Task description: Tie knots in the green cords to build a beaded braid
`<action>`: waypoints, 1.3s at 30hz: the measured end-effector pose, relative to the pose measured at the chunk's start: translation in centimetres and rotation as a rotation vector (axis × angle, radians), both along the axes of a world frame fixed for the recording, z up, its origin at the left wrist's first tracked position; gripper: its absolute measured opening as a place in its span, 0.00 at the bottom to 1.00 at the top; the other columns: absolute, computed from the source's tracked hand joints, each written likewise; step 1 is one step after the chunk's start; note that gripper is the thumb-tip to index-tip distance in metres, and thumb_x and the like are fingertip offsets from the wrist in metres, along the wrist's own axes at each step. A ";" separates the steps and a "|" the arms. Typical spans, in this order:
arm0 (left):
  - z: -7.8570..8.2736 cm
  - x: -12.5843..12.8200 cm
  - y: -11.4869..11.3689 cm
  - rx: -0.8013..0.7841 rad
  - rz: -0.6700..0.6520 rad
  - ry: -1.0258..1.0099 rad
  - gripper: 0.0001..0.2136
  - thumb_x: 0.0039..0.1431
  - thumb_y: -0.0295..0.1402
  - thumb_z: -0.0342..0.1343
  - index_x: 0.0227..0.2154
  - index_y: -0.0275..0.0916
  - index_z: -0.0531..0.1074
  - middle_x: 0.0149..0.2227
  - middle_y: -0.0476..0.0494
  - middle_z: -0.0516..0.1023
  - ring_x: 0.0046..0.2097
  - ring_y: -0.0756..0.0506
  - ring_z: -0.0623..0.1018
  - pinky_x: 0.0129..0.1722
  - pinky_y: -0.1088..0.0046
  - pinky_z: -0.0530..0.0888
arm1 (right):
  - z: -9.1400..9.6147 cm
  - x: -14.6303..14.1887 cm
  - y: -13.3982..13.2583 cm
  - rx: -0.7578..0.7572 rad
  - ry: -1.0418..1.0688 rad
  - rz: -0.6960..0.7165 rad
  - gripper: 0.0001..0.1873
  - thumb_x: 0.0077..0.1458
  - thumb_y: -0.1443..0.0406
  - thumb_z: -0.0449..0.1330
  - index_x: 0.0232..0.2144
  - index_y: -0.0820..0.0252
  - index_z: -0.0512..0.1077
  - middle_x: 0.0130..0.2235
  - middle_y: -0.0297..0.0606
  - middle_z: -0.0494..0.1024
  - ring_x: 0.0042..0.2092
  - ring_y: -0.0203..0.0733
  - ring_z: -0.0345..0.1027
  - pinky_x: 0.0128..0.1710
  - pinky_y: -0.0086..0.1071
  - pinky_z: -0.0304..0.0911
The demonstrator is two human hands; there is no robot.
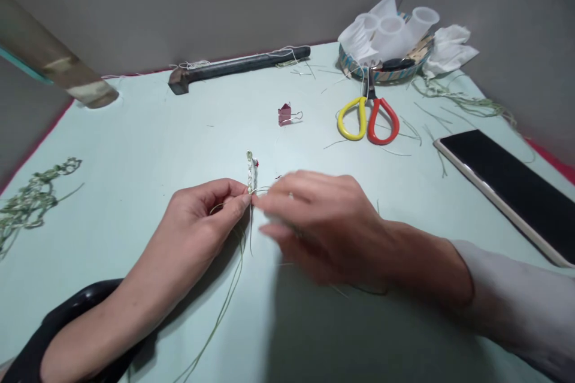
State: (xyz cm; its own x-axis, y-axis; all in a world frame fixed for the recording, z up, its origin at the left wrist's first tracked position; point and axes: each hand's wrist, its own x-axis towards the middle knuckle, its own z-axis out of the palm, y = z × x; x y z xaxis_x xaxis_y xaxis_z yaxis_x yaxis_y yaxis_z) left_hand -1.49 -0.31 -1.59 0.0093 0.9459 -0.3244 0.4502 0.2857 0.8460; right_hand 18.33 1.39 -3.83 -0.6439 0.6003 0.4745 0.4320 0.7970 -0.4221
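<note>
In the head view, the person bends to fine handwork: a narrow knotted strip (250,176), pale green and white with a spot of red at its edge, stands out on the table (188,131) a little nearer the person than the maroon binder clip (284,115) and left of it. The left hand (202,212) has thumb and forefinger pinched tight on the strip's near end, the other fingers tucked under. The right hand (326,218) is nearer the person than the clip and to its right, blurred, fingers half curled beside that pinch. Thin cord (262,189) runs from the strip toward its fingertips — I can't tell whether they grip it. Long green cords (227,299) trail from the work toward the person.

It looks to me like a knot being worked at the strip's near end, the left hand anchoring while the right handles a strand. The next move, I'd judge, calls for a steady left pinch and an even pull on the right — with the trailing cords kept from snagging. The scissors (370,93) lie right of the clip, untouched; a tangle of cord (36,194) sits well left of it.
</note>
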 end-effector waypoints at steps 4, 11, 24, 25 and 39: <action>-0.1 0.0 -0.1 0.064 -0.009 0.036 0.13 0.58 0.44 0.58 0.25 0.41 0.74 0.20 0.55 0.64 0.23 0.52 0.57 0.22 0.73 0.54 | -0.7 -0.8 1.5 -0.146 0.018 -0.131 0.16 0.68 0.65 0.54 0.54 0.64 0.71 0.52 0.49 0.79 0.50 0.46 0.72 0.47 0.39 0.66; -0.5 0.1 0.2 0.157 -0.059 0.169 0.14 0.57 0.45 0.52 0.27 0.41 0.72 0.28 0.48 0.74 0.32 0.44 0.69 0.32 0.68 0.64 | -1.2 -2.1 1.8 -0.171 -0.030 -0.020 0.11 0.68 0.69 0.53 0.49 0.63 0.73 0.45 0.45 0.81 0.46 0.44 0.74 0.47 0.37 0.68; -1.6 0.0 0.4 0.255 -0.145 0.390 0.14 0.66 0.42 0.51 0.26 0.40 0.68 0.22 0.55 0.63 0.26 0.48 0.65 0.29 0.70 0.64 | -1.0 -2.5 2.5 -0.225 -0.132 -0.043 0.16 0.66 0.58 0.61 0.51 0.61 0.73 0.49 0.41 0.78 0.46 0.42 0.75 0.47 0.42 0.75; -1.6 0.0 0.3 0.261 -0.148 0.408 0.14 0.67 0.41 0.53 0.27 0.40 0.68 0.23 0.55 0.64 0.27 0.49 0.67 0.30 0.70 0.66 | -1.0 -2.4 2.5 -0.227 -0.151 -0.036 0.16 0.66 0.58 0.61 0.52 0.60 0.73 0.50 0.41 0.78 0.47 0.42 0.75 0.47 0.43 0.75; -1.6 -0.3 0.8 0.204 -0.149 0.441 0.15 0.67 0.41 0.59 0.51 0.37 0.74 0.51 0.40 0.79 0.48 0.40 0.80 0.48 0.55 0.80 | 0.1 -2.2 2.1 -0.168 -0.342 -0.054 0.20 0.65 0.57 0.61 0.55 0.59 0.71 0.55 0.44 0.75 0.52 0.46 0.73 0.51 0.47 0.73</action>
